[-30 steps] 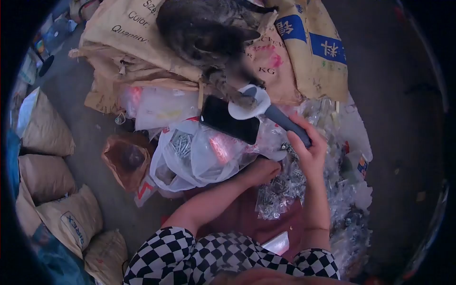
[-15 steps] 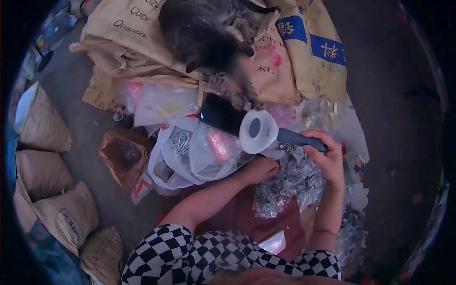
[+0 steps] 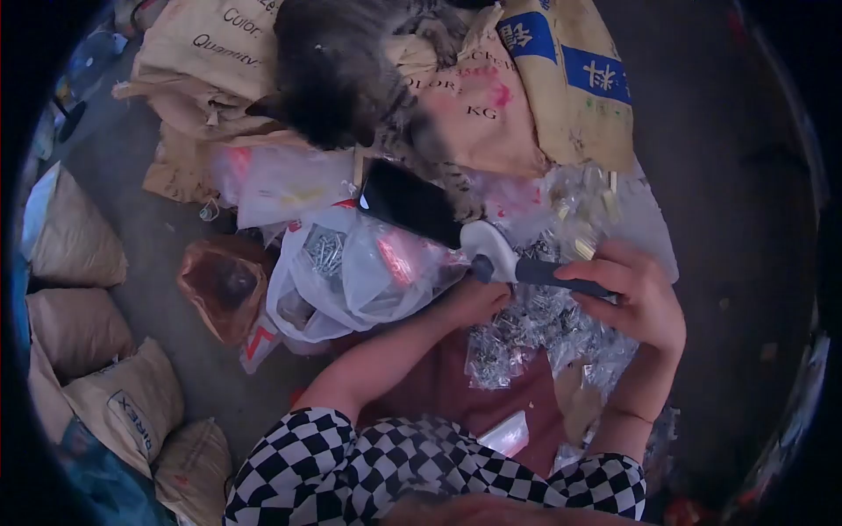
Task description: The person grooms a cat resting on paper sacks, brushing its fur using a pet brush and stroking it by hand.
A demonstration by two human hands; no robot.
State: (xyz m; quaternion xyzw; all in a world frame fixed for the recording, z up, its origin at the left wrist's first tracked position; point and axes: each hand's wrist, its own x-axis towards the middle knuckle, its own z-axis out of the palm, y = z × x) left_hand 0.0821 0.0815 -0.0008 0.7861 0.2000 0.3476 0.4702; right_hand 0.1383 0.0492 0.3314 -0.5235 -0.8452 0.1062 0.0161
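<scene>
My right hand (image 3: pixel 638 294) is closed round the dark grey handle of a white round-headed tool (image 3: pixel 561 275), whose exact kind I cannot make out. The tool's tilted head is above the small clear bags of screws (image 3: pixel 495 355). Just below that head is my left hand (image 3: pixel 481 302), its fingers curled closed; what they hold, if anything, is hidden. Beside my left wrist sits a white plastic bag (image 3: pixel 373 307) with loose screws (image 3: pixel 326 254) in it. A black phone (image 3: pixel 409 203) lies behind the tool's head.
A cat (image 3: pixel 338 74) lies on printed sacks (image 3: pixel 570 123) at the back, one forepaw close to the phone and tool. An open brown bag (image 3: pixel 224 289) stands to the left. Several filled sacks (image 3: pixel 123 403) line the far left. A small clear packet (image 3: pixel 507 434) lies near my lap.
The tool's head has tilted and moved slightly right and down. My right hand has shifted right and turned. The cat's head has moved left; my left hand has stayed nearly in place.
</scene>
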